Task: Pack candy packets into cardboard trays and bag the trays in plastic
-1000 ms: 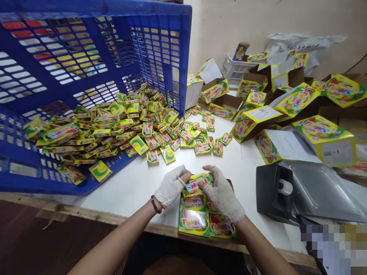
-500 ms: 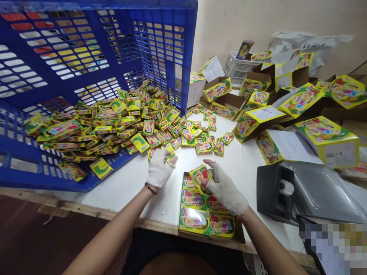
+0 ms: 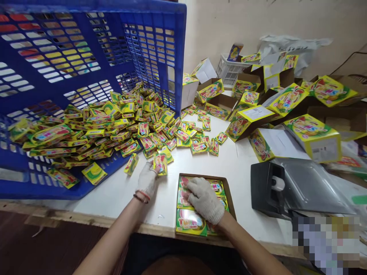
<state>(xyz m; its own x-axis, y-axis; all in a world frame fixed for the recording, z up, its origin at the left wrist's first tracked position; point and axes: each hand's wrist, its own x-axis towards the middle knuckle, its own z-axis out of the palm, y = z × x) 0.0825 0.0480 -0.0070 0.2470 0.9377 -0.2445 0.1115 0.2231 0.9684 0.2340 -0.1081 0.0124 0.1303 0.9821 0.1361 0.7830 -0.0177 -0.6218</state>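
Observation:
My left hand [image 3: 146, 180], in a white fingerless glove, grips a small yellow-green candy pack [image 3: 160, 164] by its left side, over the white table between the pile and the carton. Another pack lies just behind it. My right hand [image 3: 205, 200], also gloved, lies over packs in a shallow brown carton [image 3: 230, 195] at the table's front edge, fingertips resting on their tops. A flat-lying "Twins" pack [image 3: 190, 222] shows in the carton's front left. My right hand and wrist cover part of the carton's contents.
A blue plastic crate [image 3: 113, 49] lies tipped at the left, a heap of candy packs [image 3: 114, 122] spilling from it. Printed yellow cartons [image 3: 312, 133] crowd the right side. A black tape dispenser [image 3: 265, 189] stands right of my right hand, beside clear plastic [image 3: 312, 187].
My right hand has lowered the pack it held into the carton and released it. My left hand has come slightly nearer and now holds a pack out from the pile.

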